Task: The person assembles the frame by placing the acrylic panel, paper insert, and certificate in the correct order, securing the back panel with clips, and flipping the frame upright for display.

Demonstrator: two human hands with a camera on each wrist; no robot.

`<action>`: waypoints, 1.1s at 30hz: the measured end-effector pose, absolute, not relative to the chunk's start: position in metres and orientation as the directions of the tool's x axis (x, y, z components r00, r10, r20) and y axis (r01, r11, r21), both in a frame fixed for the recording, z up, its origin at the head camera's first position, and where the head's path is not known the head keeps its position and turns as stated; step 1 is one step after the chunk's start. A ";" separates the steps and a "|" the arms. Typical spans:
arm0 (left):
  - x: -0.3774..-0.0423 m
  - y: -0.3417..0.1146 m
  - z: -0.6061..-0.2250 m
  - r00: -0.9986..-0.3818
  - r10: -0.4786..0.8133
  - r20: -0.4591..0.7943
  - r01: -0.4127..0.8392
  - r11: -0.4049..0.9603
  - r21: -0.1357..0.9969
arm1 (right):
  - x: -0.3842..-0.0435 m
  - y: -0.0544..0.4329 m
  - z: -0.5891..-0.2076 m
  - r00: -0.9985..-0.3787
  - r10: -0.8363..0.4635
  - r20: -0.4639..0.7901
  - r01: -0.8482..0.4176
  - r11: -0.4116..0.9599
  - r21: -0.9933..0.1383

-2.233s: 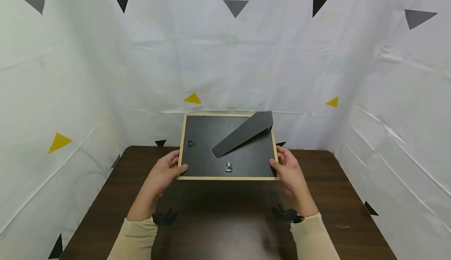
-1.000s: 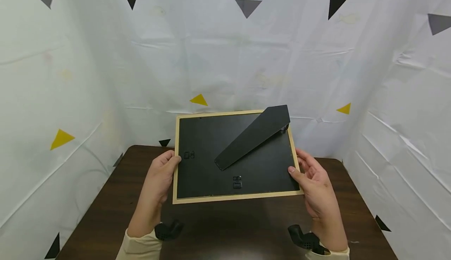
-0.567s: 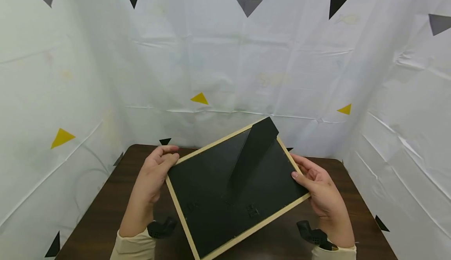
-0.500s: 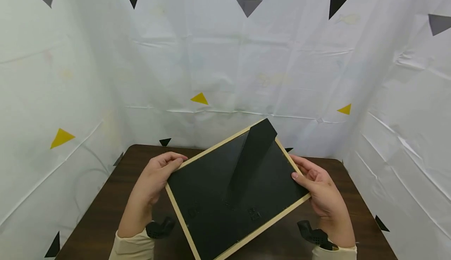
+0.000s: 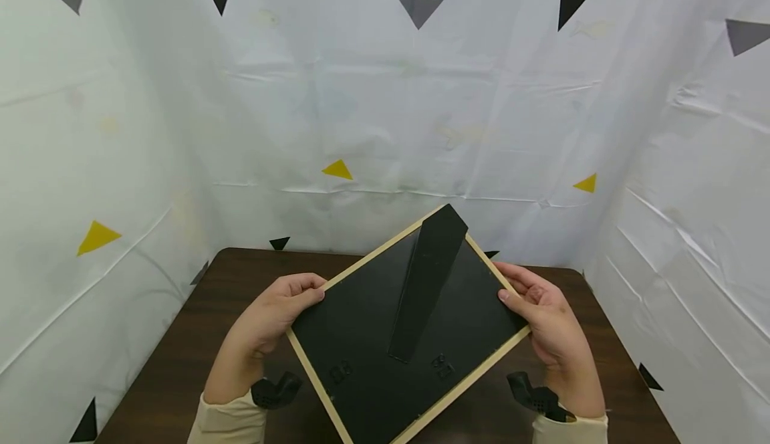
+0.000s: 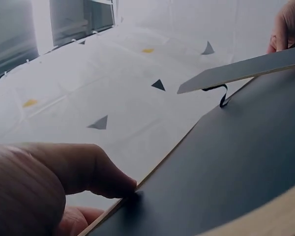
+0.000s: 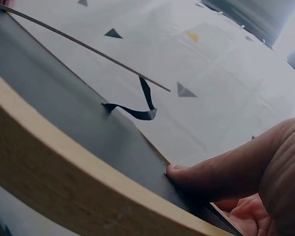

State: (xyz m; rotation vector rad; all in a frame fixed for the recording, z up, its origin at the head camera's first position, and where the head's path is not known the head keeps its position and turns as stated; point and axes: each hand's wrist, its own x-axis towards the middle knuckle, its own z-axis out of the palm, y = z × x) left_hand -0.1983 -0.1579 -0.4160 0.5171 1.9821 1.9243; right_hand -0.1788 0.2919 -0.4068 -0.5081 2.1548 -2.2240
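A picture frame [image 5: 361, 337] with a pale wooden rim and a black back is held up, tilted cornerwise, its back facing me. On that back, the black easel stand [image 5: 427, 283] swings out, and a dark ribbon [image 7: 146, 101] links it to the backing in the right wrist view. My left hand [image 5: 273, 313] pinches the upper left edge, thumb on the back and fingers behind. At the right corner my right hand [image 5: 550, 317] grips the rim the same way, its fingers partly hidden behind the frame. Small metal hangers [image 5: 442, 366] sit near the lower edges.
Below the frame lies a dark brown wooden table [image 5: 204, 323]. White sheeting [image 5: 385, 96] with black, grey and yellow triangles surrounds it at the back and both sides. A black wrist camera [image 5: 275, 390] is strapped to each wrist.
The frame has turned from nearly level to a cornerwise tilt, its left side dropping and coming nearer. My left hand has shifted from the left side onto the upper left edge; the right hand keeps its grip.
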 end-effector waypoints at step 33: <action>-0.214 -0.112 -0.443 -0.721 0.675 0.154 -0.094 -0.316 0.944 | -0.197 0.170 -0.441 -0.964 0.195 0.179 -0.249 -0.444 -0.861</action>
